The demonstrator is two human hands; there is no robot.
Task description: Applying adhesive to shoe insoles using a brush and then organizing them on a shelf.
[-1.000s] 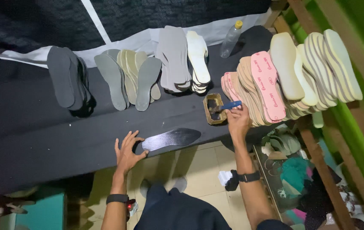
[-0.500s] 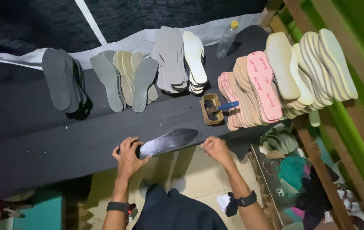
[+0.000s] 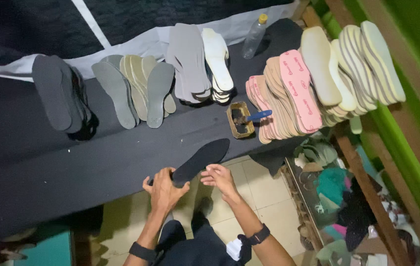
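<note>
Black insole (image 3: pixel 201 160) hanging off the worktop (image 3: pixel 47 167) edge.
My left hand (image 3: pixel 164 189) is gripping its heel; right fingers (image 3: pixel 213 175) are touching it loosely, so it could be slipping floorward.

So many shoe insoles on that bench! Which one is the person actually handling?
The single black insole at the bench's near edge. The left hand grips its heel end and the right hand touches it; the others lie in fanned stacks farther back, untouched.
</note>
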